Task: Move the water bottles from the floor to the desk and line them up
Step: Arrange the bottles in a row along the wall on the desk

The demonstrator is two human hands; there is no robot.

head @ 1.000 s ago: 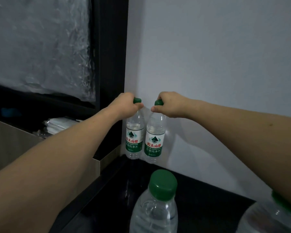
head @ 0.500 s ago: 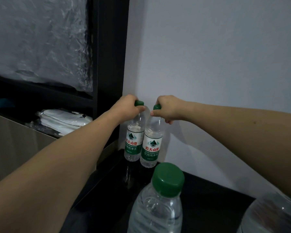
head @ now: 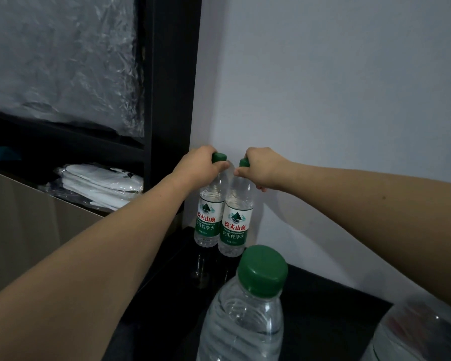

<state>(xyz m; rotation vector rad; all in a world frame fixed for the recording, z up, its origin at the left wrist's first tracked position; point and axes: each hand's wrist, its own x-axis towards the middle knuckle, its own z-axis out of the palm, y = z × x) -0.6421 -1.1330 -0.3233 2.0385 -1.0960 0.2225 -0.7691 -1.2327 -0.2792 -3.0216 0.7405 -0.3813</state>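
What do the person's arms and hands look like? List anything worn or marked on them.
Both forearms are bare all the way to the picture's edges: no sleeves, gloves, watch or bracelet in view. The left hand and right hand show no rings on the parts visible. The right forearm carries a small dark spot like a mole. The dim light hides finer detail.

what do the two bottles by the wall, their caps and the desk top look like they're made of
Left bottle and right bottle: clear thin plastic, probably, since you see through them and the walls are ribbed; glossy printed label bands. Caps, left and right: opaque green plastic, matte. Desk top: black and glossy, as it mirrors the bottles; glass, stone or lacquer, I cannot tell.
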